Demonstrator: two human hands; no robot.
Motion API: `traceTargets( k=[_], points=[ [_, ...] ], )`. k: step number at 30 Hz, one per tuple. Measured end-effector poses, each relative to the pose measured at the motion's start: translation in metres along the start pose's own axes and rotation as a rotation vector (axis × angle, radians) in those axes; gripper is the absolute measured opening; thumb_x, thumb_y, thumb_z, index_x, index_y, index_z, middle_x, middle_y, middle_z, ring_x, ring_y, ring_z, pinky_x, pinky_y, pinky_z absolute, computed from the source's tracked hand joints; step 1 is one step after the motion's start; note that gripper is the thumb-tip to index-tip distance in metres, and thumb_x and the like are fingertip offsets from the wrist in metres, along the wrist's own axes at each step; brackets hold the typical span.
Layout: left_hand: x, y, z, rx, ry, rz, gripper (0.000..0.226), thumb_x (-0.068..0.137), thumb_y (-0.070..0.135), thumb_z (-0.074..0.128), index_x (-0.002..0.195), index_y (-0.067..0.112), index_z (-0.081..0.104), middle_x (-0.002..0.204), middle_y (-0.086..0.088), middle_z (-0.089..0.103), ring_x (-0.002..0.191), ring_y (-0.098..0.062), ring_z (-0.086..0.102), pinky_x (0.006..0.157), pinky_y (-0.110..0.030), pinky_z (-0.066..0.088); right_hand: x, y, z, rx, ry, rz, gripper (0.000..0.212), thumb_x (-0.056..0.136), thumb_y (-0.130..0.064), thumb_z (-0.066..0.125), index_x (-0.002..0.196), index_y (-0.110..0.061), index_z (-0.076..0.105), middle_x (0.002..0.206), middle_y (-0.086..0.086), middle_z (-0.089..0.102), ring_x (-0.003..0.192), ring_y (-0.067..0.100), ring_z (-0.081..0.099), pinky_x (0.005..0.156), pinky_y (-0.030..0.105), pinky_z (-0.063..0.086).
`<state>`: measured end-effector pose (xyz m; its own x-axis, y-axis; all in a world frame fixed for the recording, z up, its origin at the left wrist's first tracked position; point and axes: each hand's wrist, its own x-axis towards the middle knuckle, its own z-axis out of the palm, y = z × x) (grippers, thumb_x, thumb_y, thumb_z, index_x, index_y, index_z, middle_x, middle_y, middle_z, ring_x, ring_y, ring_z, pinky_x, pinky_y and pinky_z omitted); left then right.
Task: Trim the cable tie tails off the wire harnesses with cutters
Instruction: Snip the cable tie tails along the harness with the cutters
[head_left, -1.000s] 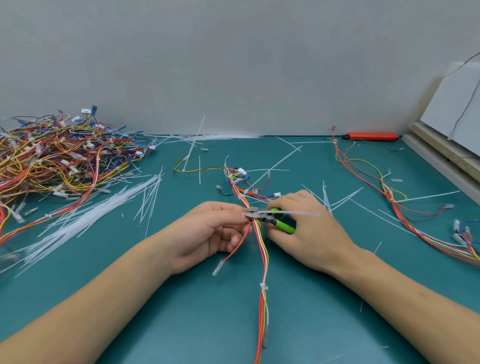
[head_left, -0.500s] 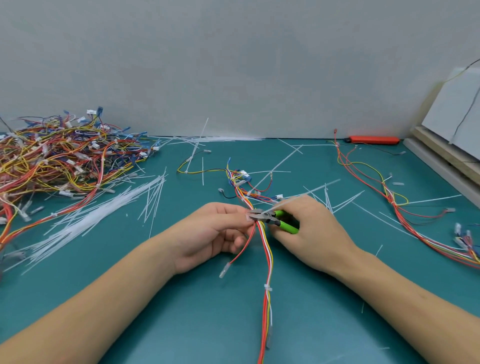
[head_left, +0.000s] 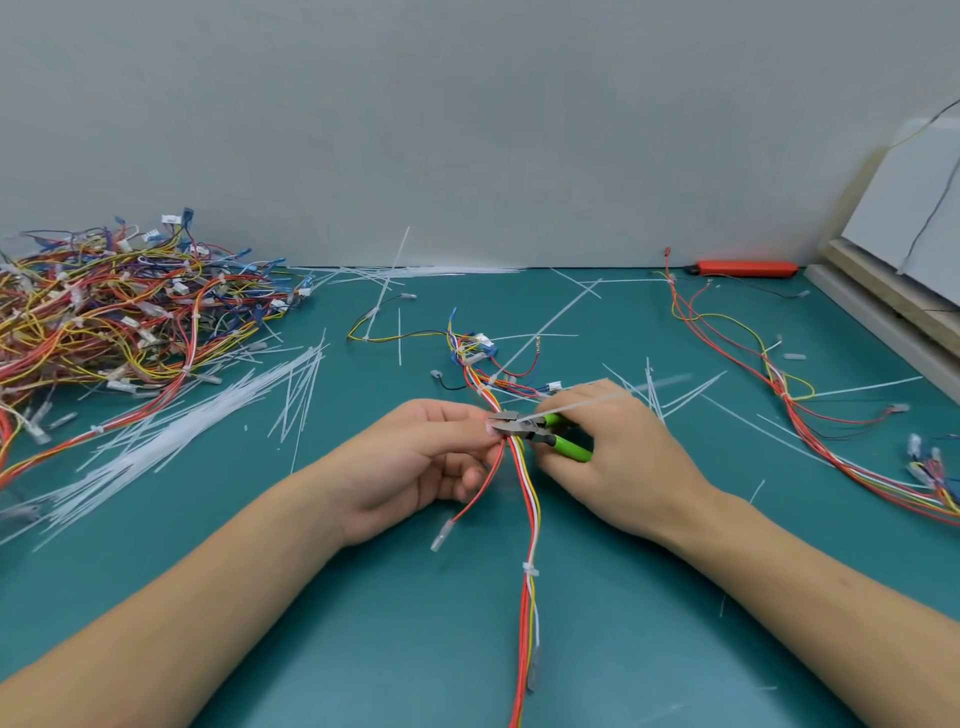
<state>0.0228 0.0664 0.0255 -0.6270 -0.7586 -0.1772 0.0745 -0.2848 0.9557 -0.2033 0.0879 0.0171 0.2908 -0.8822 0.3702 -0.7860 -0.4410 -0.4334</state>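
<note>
So the right hand (head_left: 618, 457) is wrapped around a pair of green-handled cutters (head_left: 540, 434), nose pointing toward 9 o'clock, and the metal tip sits right at the wire harness (head_left: 527, 499) where a cable tie tail (head_left: 576, 405) sticks out toward 2 o'clock across the top of the knuckles. The cutter blades look closed or nearly so, can't really tell if they've bitten through. The left hand (head_left: 415, 462) is pinching the harness just at 9 o'clock of the cutter tip, thumb and forefinger closed on the bundle, other fingers curled loosely underneath. From that pinch the red, white and yellow wires run down toward 6 o'clock, past a small white tie (head_left: 530, 570) already snug on the bundle, and off the bottom edge; one red lead with a clear terminal (head_left: 441, 535) splits off toward 7 o'clock. Up at 12 o'clock from the hands the same harness fans out into blue and white connectors (head_left: 480, 345). All of it lies on a teal mat (head_left: 675, 649). Further out at 10 o'clock there's a big tangled pile of harnesses (head_left: 114, 306), with a loose spread of white tie strips (head_left: 208, 410) between it and the hands. Another harness (head_left: 779, 395) is strung out at 3 o'clock, and an orange tool (head_left: 745, 268) lies by the wall at 1 o'clock.
</note>
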Motion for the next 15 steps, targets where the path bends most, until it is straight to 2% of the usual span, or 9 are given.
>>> traceTargets(
  k=[2, 6, 9, 11, 15],
  points=[
    [0.0002, 0.0001, 0.0001, 0.001, -0.001, -0.001, 0.007, 0.094, 0.015, 0.067, 0.090, 0.010, 0.068, 0.077, -0.003, 0.063, 0.055, -0.010, 0.053, 0.054, -0.018, 0.048, 0.0009, -0.0019, -0.0009, -0.001, -0.010, -0.003, 0.004, 0.080, -0.025, 0.063, 0.076, -0.024, 0.062, 0.071, -0.010, 0.057, 0.078, 0.014, 0.049, 0.073, 0.030, 0.041],
    [0.0003, 0.0003, 0.0010, 0.010, -0.007, -0.002, 0.010, 0.090, 0.020, 0.069, 0.089, 0.010, 0.069, 0.077, -0.003, 0.063, 0.055, -0.010, 0.052, 0.055, -0.018, 0.048, -0.0002, 0.0019, -0.0009, -0.004, -0.013, 0.095, 0.024, 0.077, -0.038, 0.056, 0.065, -0.020, 0.045, 0.061, -0.005, 0.048, 0.068, 0.016, 0.046, 0.062, 0.039, 0.044],
    [-0.0004, 0.0007, 0.0013, 0.031, -0.022, -0.003, 0.012, 0.091, 0.020, 0.069, 0.089, 0.009, 0.067, 0.080, -0.005, 0.062, 0.059, -0.010, 0.050, 0.057, -0.019, 0.047, -0.0018, 0.0030, 0.0009, 0.010, -0.016, 0.166, 0.029, 0.075, -0.045, 0.052, 0.062, -0.022, 0.040, 0.059, -0.007, 0.048, 0.059, 0.013, 0.041, 0.056, 0.037, 0.041],
    [-0.0013, 0.0010, 0.0020, 0.031, -0.029, 0.000, 0.013, 0.092, 0.021, 0.069, 0.090, 0.009, 0.066, 0.082, -0.005, 0.061, 0.061, -0.010, 0.049, 0.058, -0.018, 0.046, -0.0017, 0.0022, 0.0008, 0.011, -0.020, 0.157, 0.028, 0.076, -0.044, 0.053, 0.063, -0.022, 0.042, 0.059, -0.006, 0.048, 0.060, 0.013, 0.042, 0.057, 0.038, 0.042],
    [-0.0026, 0.0010, 0.0028, 0.019, -0.022, 0.005, 0.009, 0.094, 0.018, 0.067, 0.091, 0.010, 0.068, 0.082, -0.005, 0.062, 0.062, -0.010, 0.052, 0.059, -0.018, 0.047, 0.0001, -0.0009, -0.0019, 0.058, -0.037, 0.037, 0.011, 0.083, -0.032, 0.062, 0.076, -0.025, 0.062, 0.072, -0.009, 0.057, 0.078, 0.015, 0.054, 0.073, 0.036, 0.047]
  ],
)
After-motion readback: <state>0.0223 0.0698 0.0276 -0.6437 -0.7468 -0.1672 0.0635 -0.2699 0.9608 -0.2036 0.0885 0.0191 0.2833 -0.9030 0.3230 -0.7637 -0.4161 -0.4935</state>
